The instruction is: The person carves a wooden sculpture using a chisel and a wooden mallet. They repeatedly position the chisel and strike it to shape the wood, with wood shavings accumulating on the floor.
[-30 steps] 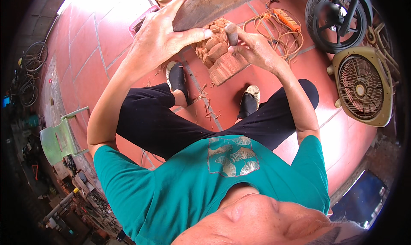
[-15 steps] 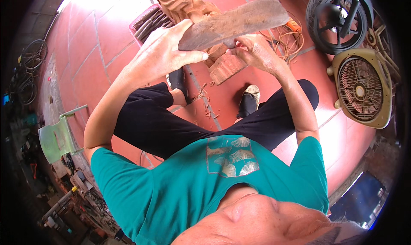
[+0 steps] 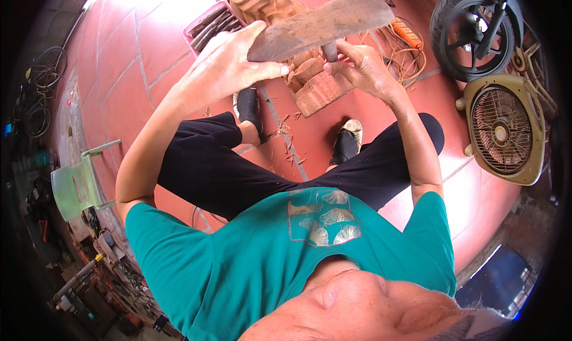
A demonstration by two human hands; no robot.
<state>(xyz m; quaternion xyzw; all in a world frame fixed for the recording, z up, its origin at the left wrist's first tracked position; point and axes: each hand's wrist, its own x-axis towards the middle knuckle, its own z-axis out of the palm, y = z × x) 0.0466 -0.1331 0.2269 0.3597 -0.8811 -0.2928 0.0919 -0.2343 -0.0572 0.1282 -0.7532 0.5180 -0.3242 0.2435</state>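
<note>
A flat, worn wooden paddle-like club [image 3: 322, 26] slants across in front of me. My left hand [image 3: 229, 61] is wrapped round its left end, the thumb stretched out below it and the other fingers partly hidden behind. My right hand [image 3: 363, 70] pinches a short dark rod [image 3: 329, 52], perhaps a chisel's end, just under the club; its lower part is out of sight. Below my hands a reddish-brown carved wood block [image 3: 322, 92] stands with cut faces. Behind it rises a larger, lighter carved wood piece [image 3: 262, 4], partly covered by the club.
A pink tray [image 3: 192, 31] of dark slim tools stands behind my left hand. Wood chips [image 3: 290, 141] lie between my feet. An orange power strip [image 3: 407, 33] with tangled cord, a motorbike wheel [image 3: 473, 34] and a box fan [image 3: 503, 129] are at right; a green chair [image 3: 74, 189] is at left.
The club has shifted slightly left and up. My right hand has moved a little right, and more of the dark rod shows below the club.
</note>
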